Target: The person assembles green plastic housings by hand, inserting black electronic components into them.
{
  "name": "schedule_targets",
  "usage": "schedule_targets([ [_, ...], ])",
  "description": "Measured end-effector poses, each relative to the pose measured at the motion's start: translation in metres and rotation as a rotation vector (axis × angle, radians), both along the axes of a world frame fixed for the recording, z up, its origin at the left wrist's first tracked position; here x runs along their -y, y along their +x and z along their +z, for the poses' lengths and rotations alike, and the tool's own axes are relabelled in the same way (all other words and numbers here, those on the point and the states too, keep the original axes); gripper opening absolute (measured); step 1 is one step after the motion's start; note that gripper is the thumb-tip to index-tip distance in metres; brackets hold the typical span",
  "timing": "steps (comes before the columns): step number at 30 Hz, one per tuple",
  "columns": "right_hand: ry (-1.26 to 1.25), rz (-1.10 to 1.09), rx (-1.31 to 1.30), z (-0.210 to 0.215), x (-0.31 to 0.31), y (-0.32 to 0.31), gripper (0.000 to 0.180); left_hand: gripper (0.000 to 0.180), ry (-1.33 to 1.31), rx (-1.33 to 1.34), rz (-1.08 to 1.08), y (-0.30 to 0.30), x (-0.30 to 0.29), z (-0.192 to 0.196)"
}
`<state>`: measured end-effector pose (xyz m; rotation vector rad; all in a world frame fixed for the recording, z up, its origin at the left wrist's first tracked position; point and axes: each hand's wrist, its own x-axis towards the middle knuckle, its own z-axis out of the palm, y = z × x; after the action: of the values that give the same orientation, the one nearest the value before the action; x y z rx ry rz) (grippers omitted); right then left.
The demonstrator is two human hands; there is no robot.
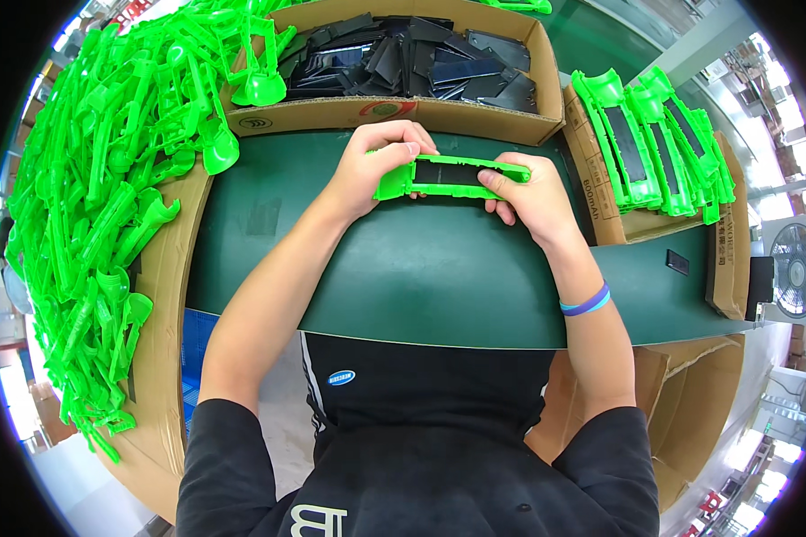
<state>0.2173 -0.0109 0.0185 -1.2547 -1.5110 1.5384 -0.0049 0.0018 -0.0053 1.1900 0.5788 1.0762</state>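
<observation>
Green plastic frame with a black insert sits over the bench, just in front of the cardboard box. Left hand and right hand pinch its ends. Looks light, stiff, slightly flexy; end grips suit it best.

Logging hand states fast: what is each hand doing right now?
Left hand: closed on the left end of the green plastic frame with its black insert.
Right hand: closed on the frame's right end, thumb on top.
</observation>
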Motion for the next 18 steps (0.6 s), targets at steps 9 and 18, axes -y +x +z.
schedule_targets([
  [9,-0.018,0.079,-0.048,0.002,-0.004,0.008,0.016,0.018,-0.050,-0.005,-0.016,0.002,0.002,0.004],
  [18,0.053,0.025,0.152,0.003,-0.001,0.002,0.024,0.021,-0.062,-0.033,-0.022,-0.002,0.001,0.001],
])
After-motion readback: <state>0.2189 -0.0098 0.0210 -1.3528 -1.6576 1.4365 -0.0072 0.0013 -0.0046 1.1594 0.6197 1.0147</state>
